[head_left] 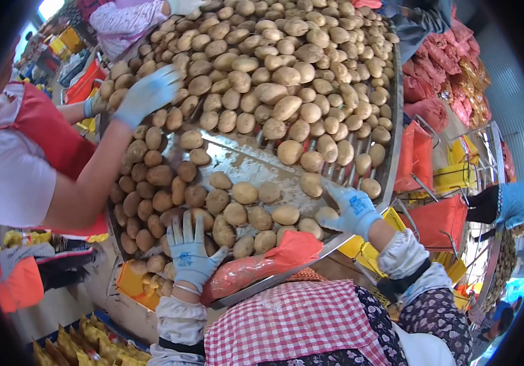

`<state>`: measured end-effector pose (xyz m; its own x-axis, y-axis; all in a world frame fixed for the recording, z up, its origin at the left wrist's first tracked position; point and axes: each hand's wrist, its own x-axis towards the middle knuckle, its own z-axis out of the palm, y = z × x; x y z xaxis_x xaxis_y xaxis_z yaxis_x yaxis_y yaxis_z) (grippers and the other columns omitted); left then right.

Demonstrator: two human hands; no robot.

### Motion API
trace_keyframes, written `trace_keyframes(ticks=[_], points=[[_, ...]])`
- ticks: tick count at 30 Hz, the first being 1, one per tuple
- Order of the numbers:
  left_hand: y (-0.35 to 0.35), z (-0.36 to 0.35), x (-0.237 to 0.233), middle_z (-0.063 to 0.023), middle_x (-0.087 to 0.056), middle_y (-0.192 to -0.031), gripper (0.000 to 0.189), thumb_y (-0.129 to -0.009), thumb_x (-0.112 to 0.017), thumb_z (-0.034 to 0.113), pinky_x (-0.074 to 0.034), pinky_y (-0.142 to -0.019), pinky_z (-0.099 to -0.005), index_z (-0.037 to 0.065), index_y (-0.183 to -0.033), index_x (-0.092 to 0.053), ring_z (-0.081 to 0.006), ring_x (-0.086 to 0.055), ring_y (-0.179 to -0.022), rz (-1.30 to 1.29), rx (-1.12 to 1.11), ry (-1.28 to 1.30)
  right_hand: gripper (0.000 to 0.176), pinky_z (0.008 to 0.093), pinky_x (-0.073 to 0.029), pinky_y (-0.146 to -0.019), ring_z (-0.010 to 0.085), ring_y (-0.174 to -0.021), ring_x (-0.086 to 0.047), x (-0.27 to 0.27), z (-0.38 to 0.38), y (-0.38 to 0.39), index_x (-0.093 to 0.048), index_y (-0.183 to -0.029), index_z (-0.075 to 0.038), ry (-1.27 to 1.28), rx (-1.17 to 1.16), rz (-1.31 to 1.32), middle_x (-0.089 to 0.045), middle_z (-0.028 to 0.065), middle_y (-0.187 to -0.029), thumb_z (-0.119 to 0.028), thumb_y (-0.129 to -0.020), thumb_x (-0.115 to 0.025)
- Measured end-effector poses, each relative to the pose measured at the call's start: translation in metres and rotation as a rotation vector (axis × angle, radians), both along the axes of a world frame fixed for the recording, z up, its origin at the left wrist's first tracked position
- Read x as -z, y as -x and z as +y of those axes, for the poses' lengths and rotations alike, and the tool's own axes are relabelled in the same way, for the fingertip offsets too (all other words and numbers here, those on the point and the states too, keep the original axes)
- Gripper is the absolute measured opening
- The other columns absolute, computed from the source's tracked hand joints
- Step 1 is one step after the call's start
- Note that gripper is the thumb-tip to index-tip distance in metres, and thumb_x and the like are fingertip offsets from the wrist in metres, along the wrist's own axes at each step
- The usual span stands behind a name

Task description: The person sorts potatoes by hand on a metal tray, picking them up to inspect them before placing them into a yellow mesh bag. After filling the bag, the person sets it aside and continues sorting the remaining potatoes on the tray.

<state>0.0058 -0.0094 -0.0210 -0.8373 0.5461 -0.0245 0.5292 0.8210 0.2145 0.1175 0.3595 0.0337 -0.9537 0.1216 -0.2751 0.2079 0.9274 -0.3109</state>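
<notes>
My left hand (190,253), in a pale blue work glove, lies with its fingers spread on potatoes at the near left of the metal sorting table (256,160). My right hand (353,210), gloved the same way, is at the near right edge. Its fingers are apart, and a potato (326,215) sits beside its thumb. Another potato (311,184) lies by its fingertips. Loose potatoes (262,218) are scattered on the metal between my hands. Beyond them a thick heap of potatoes (286,76) covers the far part, some resting on rollers (359,146).
A red plastic bundle (262,265) lies along the near edge. At left, a co-worker's gloved hand (147,94) reaches over the potatoes; another person's sleeve (128,21) is farther back. Red crates (436,222) stand at right, a yellow crate (137,283) below left.
</notes>
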Motion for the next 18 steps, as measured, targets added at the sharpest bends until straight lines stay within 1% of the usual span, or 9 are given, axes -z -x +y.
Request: trace_keyframes(ticks=[2, 4, 6, 8, 10, 12, 13, 16, 18], points=[[-0.011, -0.023, 0.013, -0.0206, -0.032, -0.149, 0.094, -0.07, -0.067, 0.057, -0.012, -0.114, -0.0559, 0.005, -0.143, -0.038, -0.0425, -0.023, -0.139, -0.016, -0.068, 0.027, 0.087, 0.043, -0.045, -0.097, 0.039, -0.117, -0.054, 0.002, -0.007, 0.005, -0.033, -0.143, -0.002, -0.098, -0.093, -0.186, -0.053, 0.0247, -0.13, -0.044, -0.077, -0.07], [-0.017, -0.041, 0.009, -0.0201, -0.03, -0.15, 0.093, -0.07, -0.068, 0.055, -0.01, -0.114, -0.057, 0.007, -0.144, -0.037, -0.0422, -0.021, -0.14, -0.025, -0.215, 0.128, 0.104, 0.0446, -0.046, -0.092, 0.0416, -0.107, -0.059, 0.004, -0.015, 0.012, -0.019, -0.149, -0.004, -0.023, 0.008, -0.348, -0.057, 0.0263, -0.123, -0.042, -0.072, -0.076], [-0.016, -0.066, 0.004, -0.0208, -0.035, -0.147, 0.085, -0.072, -0.068, 0.05, -0.016, -0.114, -0.0552, 0.009, -0.142, -0.04, -0.0423, -0.026, -0.138, 0.055, -0.236, 0.161, 0.101, 0.0412, -0.045, -0.096, 0.0383, -0.115, -0.056, 0.018, -0.02, 0.02, -0.02, -0.149, -0.004, 0.004, -0.057, -0.226, -0.054, 0.0264, -0.127, -0.044, -0.074, -0.074], [-0.009, -0.095, 0.003, -0.0215, -0.042, -0.141, 0.075, -0.075, -0.066, 0.045, -0.023, -0.112, -0.0523, 0.009, -0.138, -0.045, -0.0428, -0.032, -0.134, -0.129, -0.181, 0.172, 0.099, 0.0393, -0.047, -0.095, 0.0385, -0.11, -0.058, 0.025, -0.031, 0.038, -0.019, -0.149, -0.005, 0.18, 0.095, -0.19, -0.059, 0.0258, -0.119, -0.04, -0.075, -0.075], [-0.008, -0.089, -0.014, -0.0219, -0.048, -0.136, 0.07, -0.077, -0.065, 0.044, -0.029, -0.109, -0.0499, 0.006, -0.133, -0.049, -0.0432, -0.038, -0.13, -0.144, -0.247, 0.175, 0.096, 0.0396, -0.048, -0.092, 0.0384, -0.104, -0.06, 0.029, -0.044, 0.062, -0.019, -0.15, -0.008, 0.135, 0.019, -0.04, -0.062, 0.0243, -0.11, -0.038, -0.077, -0.074], [-0.009, -0.051, -0.046, -0.022, -0.047, -0.135, 0.071, -0.075, -0.065, 0.046, -0.029, -0.108, -0.0505, 0.005, -0.131, -0.05, -0.0431, -0.038, -0.129, -0.002, -0.162, -0.063, 0.091, 0.0408, -0.048, -0.092, 0.0383, -0.102, -0.061, 0.032, -0.057, 0.085, -0.022, -0.149, -0.011, 0.606, 0.057, 0.138, -0.062, 0.0239, -0.109, -0.037, -0.079, -0.073], [-0.012, -0.038, -0.045, -0.022, -0.047, -0.135, 0.074, -0.072, -0.067, 0.046, -0.03, -0.107, -0.0507, 0.004, -0.13, -0.049, -0.0428, -0.038, -0.128, 0.016, -0.03, -0.107, 0.091, 0.0408, -0.048, -0.092, 0.0383, -0.102, -0.061, 0.032, -0.06, 0.092, -0.022, -0.149, -0.011, 0.611, 0.057, 0.133, -0.062, 0.0239, -0.109, -0.037, -0.079, -0.073], [-0.041, -0.029, -0.033, -0.0203, -0.053, -0.126, 0.073, -0.069, -0.068, 0.051, -0.034, -0.103, -0.0479, 0.004, -0.124, -0.056, -0.0403, -0.046, -0.119, -0.058, 0.073, -0.112, 0.091, 0.042, -0.048, -0.091, 0.0376, -0.103, -0.061, 0.008, -0.065, 0.103, -0.025, -0.148, -0.013, 0.425, -0.161, 0.076, -0.061, 0.0245, -0.114, -0.042, -0.077, -0.073], [-0.062, -0.051, -0.018, -0.0184, -0.056, -0.12, 0.072, -0.07, -0.068, 0.052, -0.037, -0.098, -0.0458, 0.005, -0.123, -0.057, -0.0376, -0.051, -0.112, -0.204, 0.065, -0.154, 0.091, 0.0407, -0.05, -0.088, 0.0388, -0.102, -0.061, -0.034, -0.07, 0.1, -0.036, -0.141, -0.008, -0.164, -0.234, -0.376, -0.058, 0.0226, -0.121, -0.049, -0.07, -0.077]])
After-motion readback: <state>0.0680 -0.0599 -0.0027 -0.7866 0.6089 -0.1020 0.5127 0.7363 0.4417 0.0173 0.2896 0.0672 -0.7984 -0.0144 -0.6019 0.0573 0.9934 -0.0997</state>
